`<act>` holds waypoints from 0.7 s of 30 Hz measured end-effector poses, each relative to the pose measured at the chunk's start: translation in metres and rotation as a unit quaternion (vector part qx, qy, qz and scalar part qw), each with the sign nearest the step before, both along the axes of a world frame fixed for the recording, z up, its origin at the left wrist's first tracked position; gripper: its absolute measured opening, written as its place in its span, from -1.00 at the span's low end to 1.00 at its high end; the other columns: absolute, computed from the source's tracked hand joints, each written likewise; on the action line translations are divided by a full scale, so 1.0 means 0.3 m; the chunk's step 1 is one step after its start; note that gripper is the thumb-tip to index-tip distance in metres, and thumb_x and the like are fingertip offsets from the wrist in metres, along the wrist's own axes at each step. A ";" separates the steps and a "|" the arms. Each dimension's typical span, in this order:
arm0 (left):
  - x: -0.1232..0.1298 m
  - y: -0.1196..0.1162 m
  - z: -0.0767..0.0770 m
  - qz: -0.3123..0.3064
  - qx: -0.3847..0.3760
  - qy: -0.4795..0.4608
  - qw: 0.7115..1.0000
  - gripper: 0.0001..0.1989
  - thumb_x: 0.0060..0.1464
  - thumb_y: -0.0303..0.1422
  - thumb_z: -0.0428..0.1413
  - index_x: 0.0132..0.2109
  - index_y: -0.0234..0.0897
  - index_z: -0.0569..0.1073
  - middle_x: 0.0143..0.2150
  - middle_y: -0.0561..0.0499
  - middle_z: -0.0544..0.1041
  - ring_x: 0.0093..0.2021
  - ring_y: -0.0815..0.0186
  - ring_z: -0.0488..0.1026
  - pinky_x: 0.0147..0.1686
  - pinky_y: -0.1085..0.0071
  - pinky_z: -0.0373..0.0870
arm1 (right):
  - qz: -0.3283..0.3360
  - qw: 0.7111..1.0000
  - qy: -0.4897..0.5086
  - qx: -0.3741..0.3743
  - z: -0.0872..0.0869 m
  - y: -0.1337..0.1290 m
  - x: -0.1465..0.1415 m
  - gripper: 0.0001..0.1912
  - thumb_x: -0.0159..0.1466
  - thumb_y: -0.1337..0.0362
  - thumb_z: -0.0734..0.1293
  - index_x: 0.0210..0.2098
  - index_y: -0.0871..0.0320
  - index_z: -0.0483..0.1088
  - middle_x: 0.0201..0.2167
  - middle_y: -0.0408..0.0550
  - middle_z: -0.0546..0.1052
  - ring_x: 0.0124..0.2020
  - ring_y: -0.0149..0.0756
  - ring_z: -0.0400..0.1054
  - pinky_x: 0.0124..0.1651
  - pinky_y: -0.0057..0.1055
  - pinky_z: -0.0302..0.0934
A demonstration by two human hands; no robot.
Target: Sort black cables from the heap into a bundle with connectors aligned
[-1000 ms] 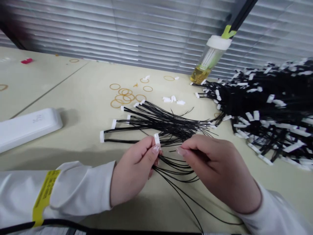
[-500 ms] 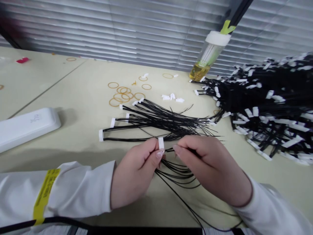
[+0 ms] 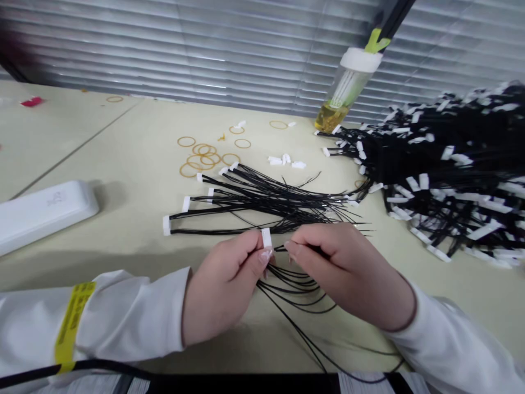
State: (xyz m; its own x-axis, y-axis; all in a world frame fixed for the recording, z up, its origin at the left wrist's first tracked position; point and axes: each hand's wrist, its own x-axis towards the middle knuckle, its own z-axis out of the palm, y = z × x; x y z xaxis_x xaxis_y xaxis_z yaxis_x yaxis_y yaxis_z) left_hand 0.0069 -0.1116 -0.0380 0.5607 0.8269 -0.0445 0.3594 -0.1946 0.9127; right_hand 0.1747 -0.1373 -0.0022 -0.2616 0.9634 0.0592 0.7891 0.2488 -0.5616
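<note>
My left hand (image 3: 223,290) pinches a small white plastic connector (image 3: 266,238) between thumb and fingertips. My right hand (image 3: 348,268) sits just to its right, with its fingertips closed on a thin black wire (image 3: 293,248) close to that connector. More black wires (image 3: 291,287) hang from under my hands and curve down onto the table. Behind my hands lies a loose bundle of black wires (image 3: 262,200) with white connectors at its ends. The wire ends between my fingers are partly hidden.
A large heap of black wires with white connectors (image 3: 447,164) lies to the right. Rubber bands (image 3: 200,158) and loose white connector pieces (image 3: 283,160) lie behind the bundle. A bottle of yellow liquid (image 3: 340,93) stands at the back, and a white plastic case (image 3: 45,216) lies left.
My hands have drawn slightly closer together, with the connector now more upright in my left hand. The whole scene has drifted slightly left and up in view.
</note>
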 end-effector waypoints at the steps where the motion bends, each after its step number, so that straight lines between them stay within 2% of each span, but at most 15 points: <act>1: -0.001 0.002 0.001 -0.003 -0.002 0.003 1.000 -0.77 0.14 -0.35 -0.16 -0.45 -0.26 0.25 -0.55 0.11 0.30 -0.53 0.45 0.20 -0.55 0.54 0.18 | 0.013 1.000 0.000 0.001 0.002 0.000 0.004 -0.73 0.18 0.38 0.14 -0.65 0.23 0.16 -0.72 -0.26 0.16 -0.64 -0.60 -0.02 -0.55 -0.56 -0.14; 7: -0.002 0.011 0.010 -0.019 -0.029 -0.003 0.999 -0.77 0.14 -0.36 -0.17 -0.44 -0.28 0.27 -0.57 0.13 0.26 -0.53 0.46 0.22 -0.53 0.54 0.20 | 0.056 0.998 0.025 0.008 0.004 0.005 0.012 -0.79 0.16 0.41 0.17 -0.60 0.22 0.23 -0.70 -0.27 0.23 -0.63 -0.61 0.05 -0.52 -0.61 -0.08; 13: -0.001 0.013 0.013 -0.036 -0.035 0.007 0.999 -0.77 0.13 -0.36 -0.17 -0.42 -0.29 0.28 -0.53 0.09 0.30 -0.51 0.45 0.22 -0.53 0.53 0.20 | 0.052 0.998 0.028 0.023 -0.008 0.003 0.003 -0.81 0.19 0.41 0.15 -0.53 0.22 0.28 -0.64 -0.23 0.30 -0.58 -0.58 0.11 -0.48 -0.59 -0.06; 21: -0.006 0.007 0.009 0.003 -0.033 -0.010 0.999 -0.78 0.13 -0.32 -0.16 -0.42 -0.26 0.26 -0.54 0.12 0.25 -0.52 0.44 0.20 -0.57 0.54 0.15 | 0.055 0.997 0.018 0.042 -0.005 0.007 0.028 -0.83 0.19 0.41 0.15 -0.52 0.20 0.27 -0.63 -0.22 0.31 -0.57 -0.55 0.12 -0.47 -0.57 -0.03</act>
State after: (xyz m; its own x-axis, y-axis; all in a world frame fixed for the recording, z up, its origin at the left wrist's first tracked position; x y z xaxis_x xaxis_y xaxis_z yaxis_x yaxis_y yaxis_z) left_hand 0.0050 -0.1094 -0.0351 0.5575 0.8256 -0.0872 0.3412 -0.1321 0.9307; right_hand 0.1830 -0.1351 -0.0039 -0.3625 0.9198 0.1503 0.7335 0.3811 -0.5628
